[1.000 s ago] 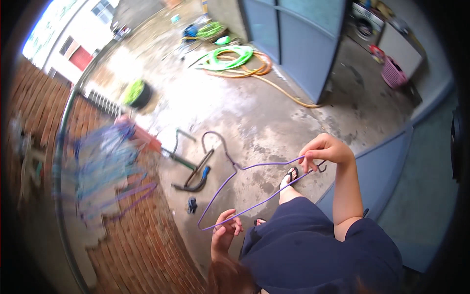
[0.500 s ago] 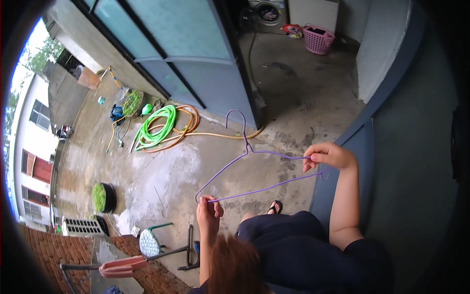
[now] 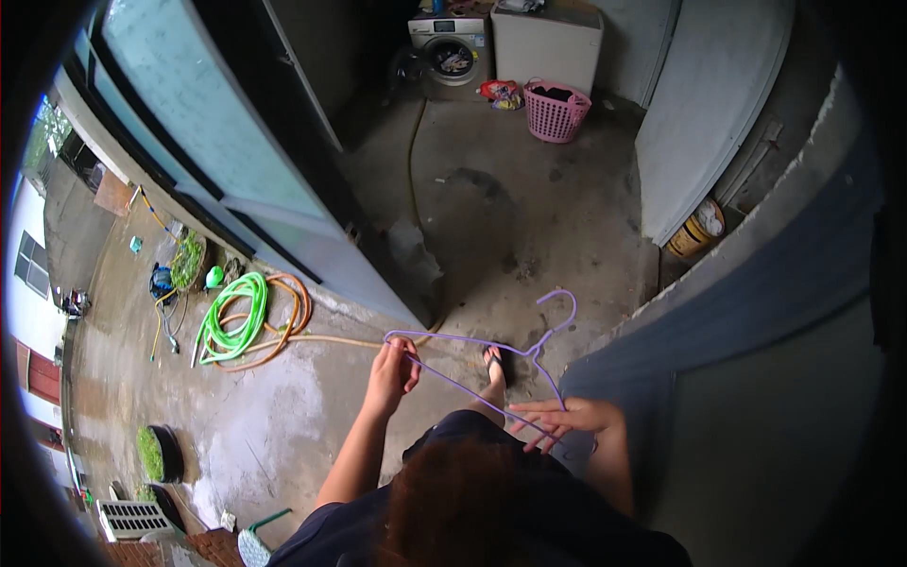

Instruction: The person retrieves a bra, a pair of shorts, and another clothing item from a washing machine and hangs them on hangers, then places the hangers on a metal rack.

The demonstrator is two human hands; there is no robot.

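A purple wire clothes hanger (image 3: 493,345) stretches between my two hands in front of my body, its hook pointing up and away to the right. My left hand (image 3: 390,376) pinches the hanger's left corner between thumb and fingers. At the other end, my right hand (image 3: 578,417) has its fingers extended along the wire, with the hanger's right arm resting in it and the lower bar crossing the fingers. The right thumb is hard to make out. No garment hangs on the hanger.
Ahead, past an open glazed door (image 3: 227,113), a washing machine (image 3: 452,57) and a pink laundry basket (image 3: 556,115) stand on the concrete floor. Coiled green hose (image 3: 236,321) lies at left. A dark wall edge (image 3: 756,255) runs close on my right.
I have moved and turned toward the doorway. The hanger has rotated, its hook swinging from the left to the right. My right hand's fingers have straightened from a pinch.
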